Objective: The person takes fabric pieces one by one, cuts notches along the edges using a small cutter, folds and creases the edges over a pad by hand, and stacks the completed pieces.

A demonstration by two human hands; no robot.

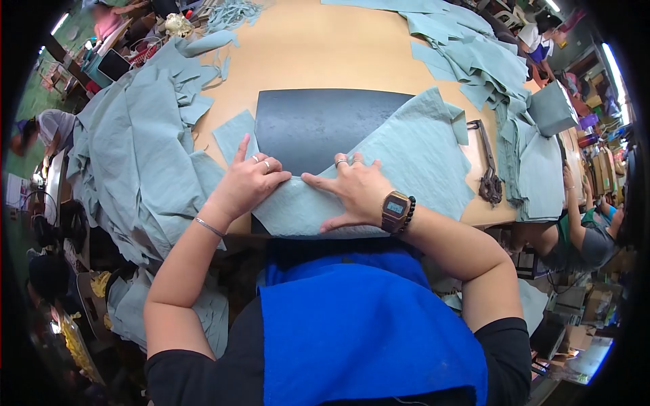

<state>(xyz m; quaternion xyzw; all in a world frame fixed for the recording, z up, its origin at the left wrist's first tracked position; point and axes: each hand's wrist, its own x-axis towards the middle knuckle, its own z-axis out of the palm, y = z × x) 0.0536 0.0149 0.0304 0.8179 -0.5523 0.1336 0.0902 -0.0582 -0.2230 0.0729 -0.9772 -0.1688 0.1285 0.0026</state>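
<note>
A pale grey-green fabric piece (406,155) lies partly over a dark grey board (305,122) in front of me. Its upper edge dips between my two hands. My left hand (247,183), with rings on its fingers, has curled fingers and grips the fabric at that edge; one finger points up and away. Flat on the fabric rests my right hand (355,193), fingers spread, its thumb and index finger apart. The index fingertip is close to my left hand. A digital watch (394,211) is on my right wrist.
Heaped grey-green fabric (135,149) covers the table's left side. More cut pieces (467,61) and a stack (542,169) lie on the right. A dark metal tool (489,169), possibly large scissors, lies right of the board. People work around the tan table (318,40).
</note>
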